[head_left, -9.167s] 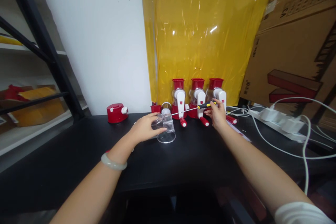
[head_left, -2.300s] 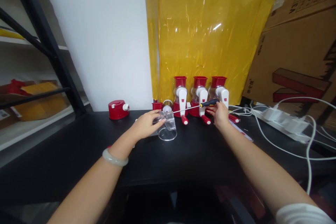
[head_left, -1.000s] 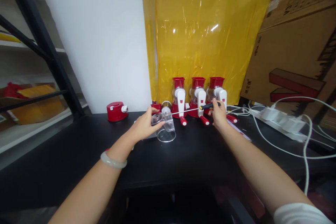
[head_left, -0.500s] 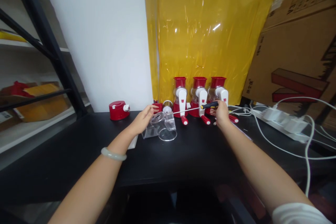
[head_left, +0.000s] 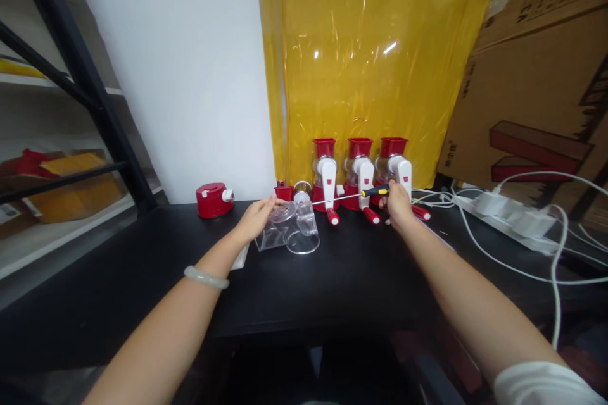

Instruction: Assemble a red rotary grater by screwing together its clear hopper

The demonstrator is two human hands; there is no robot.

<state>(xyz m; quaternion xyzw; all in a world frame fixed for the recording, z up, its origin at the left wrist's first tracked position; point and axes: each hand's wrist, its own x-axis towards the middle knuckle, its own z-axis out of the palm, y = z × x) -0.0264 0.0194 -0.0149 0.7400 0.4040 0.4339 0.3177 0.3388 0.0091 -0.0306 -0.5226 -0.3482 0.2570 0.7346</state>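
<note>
A clear plastic housing (head_left: 303,242) lies on the black table. Against its upper left part rests my left hand (head_left: 257,218), its fingers stretched over the plastic. My right hand (head_left: 397,204) is closed on the black and yellow handle of a screwdriver (head_left: 375,191). The long shaft points left, its tip at the housing's right upper edge. Behind the housing are a red part (head_left: 284,193) and a metal drum (head_left: 302,192). Three red and white rotary graters (head_left: 326,177) stand behind the screwdriver.
A red base (head_left: 215,200) with a white knob sits at the back left. White cables and a power strip (head_left: 510,223) lie at the right, before a large cardboard box (head_left: 527,95). A yellow plastic sheet (head_left: 351,44) hangs behind; a black-framed shelf (head_left: 90,88) is at the left.
My left hand's fingers have lowered onto the clear housing. My right hand's grip has shifted on the screwdriver, showing more of its handle. The view has moved slightly.
</note>
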